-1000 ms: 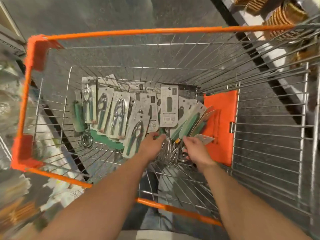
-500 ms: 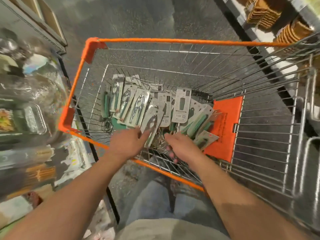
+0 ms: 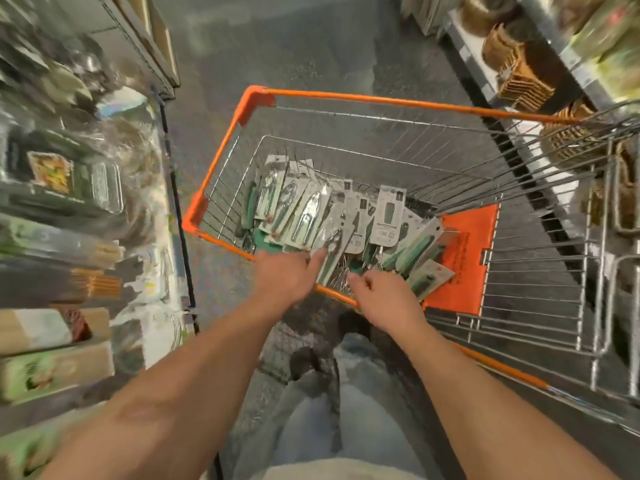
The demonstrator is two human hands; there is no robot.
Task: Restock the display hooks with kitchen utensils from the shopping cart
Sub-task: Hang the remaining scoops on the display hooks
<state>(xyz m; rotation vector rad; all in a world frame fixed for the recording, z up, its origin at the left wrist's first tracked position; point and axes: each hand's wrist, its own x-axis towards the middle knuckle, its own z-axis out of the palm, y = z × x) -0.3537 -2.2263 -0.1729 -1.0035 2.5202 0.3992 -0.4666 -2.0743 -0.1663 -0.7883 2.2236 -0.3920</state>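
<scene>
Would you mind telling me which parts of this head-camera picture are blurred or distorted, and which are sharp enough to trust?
Head view: the shelves at left and the baskets at upper right are smeared by motion blur; the shopping cart bows with wide-angle distortion; the carded utensils, left hand and right hand are fairly sharp, though pack print stays unreadable.

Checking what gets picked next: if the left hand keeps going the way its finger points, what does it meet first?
Probably the carded nutcracker pack that the left hand already seems to touch; depth is unclear.
</scene>
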